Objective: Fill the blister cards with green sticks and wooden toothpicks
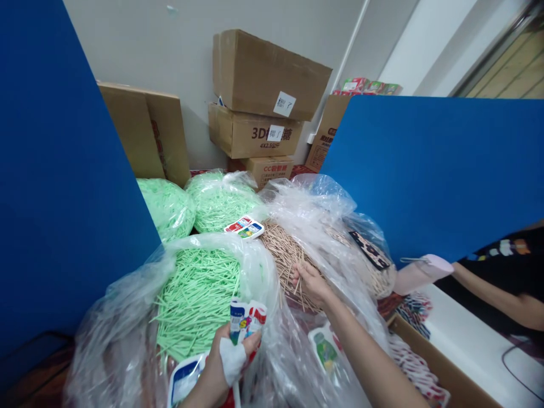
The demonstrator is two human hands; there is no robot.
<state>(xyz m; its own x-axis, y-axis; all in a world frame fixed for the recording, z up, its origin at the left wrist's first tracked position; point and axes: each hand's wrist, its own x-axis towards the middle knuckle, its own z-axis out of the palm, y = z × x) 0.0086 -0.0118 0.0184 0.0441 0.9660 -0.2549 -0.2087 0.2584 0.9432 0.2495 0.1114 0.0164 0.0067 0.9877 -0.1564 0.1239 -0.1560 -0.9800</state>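
Note:
My left hand (227,362), with a white wrap round the thumb area, is closed on a curled stack of printed cards (247,322). It is in front of an open plastic bag of light green sticks (199,294). Farther right, my right hand (310,281) reaches into a bag of thin tan sticks (284,249) with its fingers closed round a few of them. A printed card (250,226) lies between the bags. Another card (325,348) rests on plastic below my right forearm, and a blue-edged one (187,379) lies beside my left wrist.
Tied bags of green sticks (223,204) stand behind. Stacked cartons (259,133) are against the wall. Blue panels (442,170) flank both sides. At right, another person's arm (493,289) is near a pink cylindrical container (425,272); a carton (442,357) holds red-and-white pieces.

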